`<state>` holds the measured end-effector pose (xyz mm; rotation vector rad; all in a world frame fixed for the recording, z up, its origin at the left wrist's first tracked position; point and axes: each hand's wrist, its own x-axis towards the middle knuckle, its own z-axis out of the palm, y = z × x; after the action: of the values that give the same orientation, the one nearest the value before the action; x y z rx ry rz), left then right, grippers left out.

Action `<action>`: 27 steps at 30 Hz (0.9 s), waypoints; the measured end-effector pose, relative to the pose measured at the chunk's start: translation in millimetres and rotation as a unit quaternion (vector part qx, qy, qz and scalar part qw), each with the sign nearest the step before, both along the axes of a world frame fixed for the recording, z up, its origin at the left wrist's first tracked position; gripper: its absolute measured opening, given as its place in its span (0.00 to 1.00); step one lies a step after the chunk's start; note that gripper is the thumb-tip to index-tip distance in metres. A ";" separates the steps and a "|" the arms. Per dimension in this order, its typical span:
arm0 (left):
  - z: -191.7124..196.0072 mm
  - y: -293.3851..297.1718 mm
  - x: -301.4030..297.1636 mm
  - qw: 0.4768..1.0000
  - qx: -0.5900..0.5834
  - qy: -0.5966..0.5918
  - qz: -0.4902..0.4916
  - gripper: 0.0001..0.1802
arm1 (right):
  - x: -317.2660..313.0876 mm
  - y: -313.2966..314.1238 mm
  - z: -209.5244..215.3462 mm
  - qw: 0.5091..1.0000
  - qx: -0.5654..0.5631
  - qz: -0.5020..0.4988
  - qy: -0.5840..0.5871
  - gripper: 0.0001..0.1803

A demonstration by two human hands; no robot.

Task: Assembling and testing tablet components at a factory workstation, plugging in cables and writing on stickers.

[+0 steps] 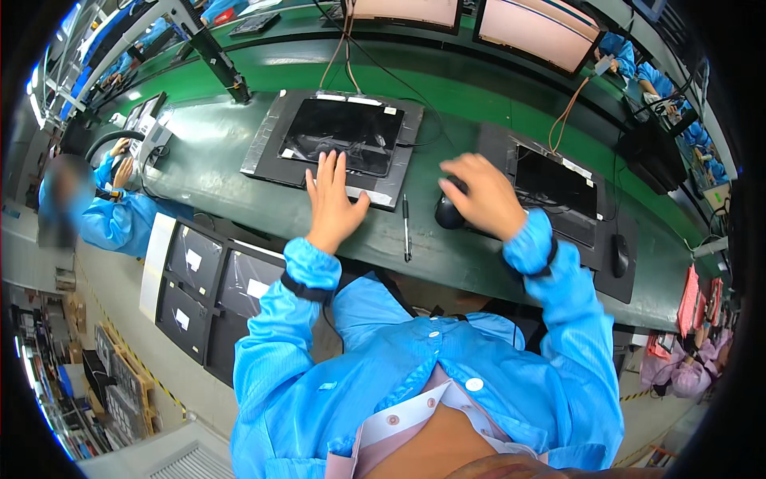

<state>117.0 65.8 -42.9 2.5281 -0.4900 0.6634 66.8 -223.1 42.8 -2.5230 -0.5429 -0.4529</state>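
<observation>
Splaying wide at one black panel [343, 124]: left grip [331, 209]; holding one mouse [448, 213] of two: right grip [485, 197].

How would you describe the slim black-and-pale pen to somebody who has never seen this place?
On the long, dark green worktop, look between the bare left hand and the bare right hand. There, left of the rounded black computer mouse, lies the slim black-and-pale pen. Its thin, straight shape sets it apart from the bulky mouse.
</observation>
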 end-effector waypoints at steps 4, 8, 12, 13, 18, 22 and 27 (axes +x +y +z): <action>0.8 13.9 36.7 0.997 0.055 0.028 -0.045 0.41 | 86.9 34.6 -39.9 0.996 -0.070 -0.022 -0.045 0.15; 10.9 13.7 46.6 0.987 0.096 0.113 -0.070 0.47 | 121.2 39.5 -68.0 0.989 -0.143 -0.041 0.015 0.15; 18.7 21.5 48.1 0.989 0.093 0.088 -0.076 0.52 | 118.9 40.4 -39.8 0.991 -0.086 0.041 0.095 0.12; 18.9 25.4 47.8 0.992 0.092 0.043 -0.070 0.54 | 115.4 45.4 -27.7 0.993 -0.078 0.053 0.075 0.14; 19.2 36.9 69.0 0.990 0.083 0.017 -0.116 0.47 | 96.9 61.2 22.4 0.989 -0.113 0.011 0.092 0.18; 30.5 46.8 68.3 0.983 0.031 -0.130 -0.128 0.35 | 86.7 73.0 53.2 0.989 -0.125 -0.002 0.083 0.22; 89.6 53.7 3.6 0.986 -0.068 -0.151 -0.026 0.16 | 35.8 46.3 76.4 0.994 -0.103 -0.027 -0.037 0.35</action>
<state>120.5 119.5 46.7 2.2896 -0.5920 1.0307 102.6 -176.8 119.3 -2.7331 -0.5754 -0.5370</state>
